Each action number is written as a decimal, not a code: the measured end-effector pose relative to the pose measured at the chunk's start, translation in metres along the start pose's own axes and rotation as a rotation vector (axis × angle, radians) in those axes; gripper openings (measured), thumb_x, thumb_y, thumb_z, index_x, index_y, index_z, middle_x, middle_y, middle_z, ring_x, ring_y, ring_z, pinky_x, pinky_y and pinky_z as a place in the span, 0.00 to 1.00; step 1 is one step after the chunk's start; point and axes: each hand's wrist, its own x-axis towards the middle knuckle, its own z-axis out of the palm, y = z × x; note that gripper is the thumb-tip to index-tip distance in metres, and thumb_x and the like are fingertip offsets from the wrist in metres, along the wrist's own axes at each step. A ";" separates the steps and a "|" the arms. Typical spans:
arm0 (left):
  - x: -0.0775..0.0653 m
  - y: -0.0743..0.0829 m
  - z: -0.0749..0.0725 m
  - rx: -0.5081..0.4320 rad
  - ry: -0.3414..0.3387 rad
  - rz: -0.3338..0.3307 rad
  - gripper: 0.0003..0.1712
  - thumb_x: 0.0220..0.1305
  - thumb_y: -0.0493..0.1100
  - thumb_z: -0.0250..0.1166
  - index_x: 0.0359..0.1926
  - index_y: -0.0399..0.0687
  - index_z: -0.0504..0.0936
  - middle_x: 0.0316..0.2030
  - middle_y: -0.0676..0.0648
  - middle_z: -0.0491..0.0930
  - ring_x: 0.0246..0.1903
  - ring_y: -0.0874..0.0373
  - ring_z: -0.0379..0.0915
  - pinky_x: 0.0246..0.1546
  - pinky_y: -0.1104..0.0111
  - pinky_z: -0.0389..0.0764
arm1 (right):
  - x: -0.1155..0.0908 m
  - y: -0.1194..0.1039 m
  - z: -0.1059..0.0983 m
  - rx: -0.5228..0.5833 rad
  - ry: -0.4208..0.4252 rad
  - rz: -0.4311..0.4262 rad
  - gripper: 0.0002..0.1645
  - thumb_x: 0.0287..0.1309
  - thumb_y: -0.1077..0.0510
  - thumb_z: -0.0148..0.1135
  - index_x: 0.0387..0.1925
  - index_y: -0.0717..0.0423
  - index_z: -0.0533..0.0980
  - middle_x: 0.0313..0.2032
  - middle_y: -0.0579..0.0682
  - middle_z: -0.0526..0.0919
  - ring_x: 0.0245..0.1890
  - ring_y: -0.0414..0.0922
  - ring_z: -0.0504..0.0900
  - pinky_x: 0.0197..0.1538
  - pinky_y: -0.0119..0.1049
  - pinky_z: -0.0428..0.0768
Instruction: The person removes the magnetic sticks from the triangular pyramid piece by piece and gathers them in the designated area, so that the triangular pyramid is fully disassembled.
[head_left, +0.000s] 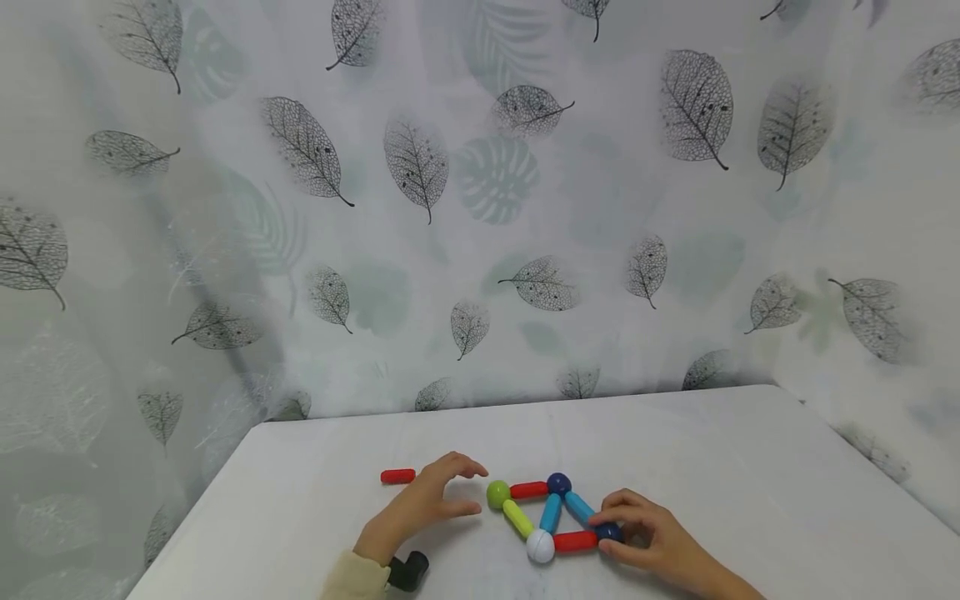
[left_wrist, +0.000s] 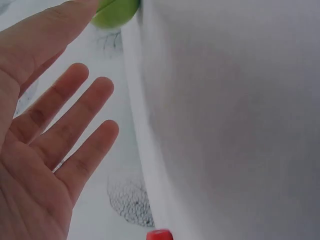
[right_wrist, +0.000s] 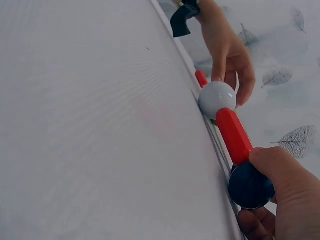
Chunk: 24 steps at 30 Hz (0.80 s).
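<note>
On the white table lies a four-sided frame of toy rods and balls with a rod across its middle. Its corners are a green ball [head_left: 498, 494], a dark blue ball [head_left: 558, 484], a white ball [head_left: 540, 546] and another dark blue ball [right_wrist: 251, 186]. Red rods [head_left: 575, 542], blue rods [head_left: 551, 513] and a yellow-green rod [head_left: 518, 518] join them. My right hand [head_left: 641, 532] pinches the right-hand dark blue ball between thumb and fingers. Just left of the green ball, my left hand [head_left: 431, 498] holds nothing, thumb and fingers spread apart.
A loose red rod [head_left: 397, 476] lies on the table [head_left: 322, 467] behind the left hand. A black strap piece [head_left: 408, 572] sits at the left wrist. Behind the table's far edge hangs a leaf-patterned curtain [head_left: 480, 250].
</note>
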 end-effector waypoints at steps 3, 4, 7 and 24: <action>0.003 0.004 0.007 -0.012 -0.046 -0.017 0.23 0.60 0.46 0.71 0.56 0.52 0.76 0.53 0.52 0.77 0.53 0.54 0.76 0.57 0.60 0.75 | 0.000 0.001 0.001 0.010 -0.002 -0.001 0.12 0.59 0.62 0.67 0.45 0.56 0.83 0.41 0.45 0.74 0.28 0.36 0.77 0.31 0.30 0.80; 0.003 0.005 0.009 -0.015 -0.057 -0.021 0.24 0.60 0.46 0.70 0.57 0.52 0.76 0.53 0.52 0.77 0.53 0.55 0.76 0.57 0.61 0.76 | 0.000 0.002 0.001 0.012 -0.003 -0.001 0.11 0.59 0.62 0.66 0.45 0.56 0.82 0.41 0.45 0.74 0.28 0.36 0.77 0.31 0.30 0.80; 0.004 0.009 0.014 -0.039 -0.089 -0.034 0.26 0.61 0.47 0.70 0.60 0.51 0.75 0.56 0.53 0.77 0.53 0.57 0.76 0.56 0.63 0.76 | 0.000 0.002 0.001 0.013 -0.003 -0.002 0.11 0.59 0.63 0.66 0.45 0.56 0.82 0.41 0.45 0.74 0.28 0.36 0.77 0.31 0.30 0.80; 0.013 0.004 0.033 -0.171 -0.015 0.038 0.20 0.66 0.41 0.64 0.58 0.52 0.77 0.56 0.51 0.78 0.54 0.58 0.72 0.59 0.65 0.73 | 0.009 -0.008 0.002 -0.009 0.047 -0.005 0.08 0.57 0.66 0.67 0.40 0.55 0.83 0.36 0.51 0.78 0.32 0.38 0.75 0.30 0.30 0.77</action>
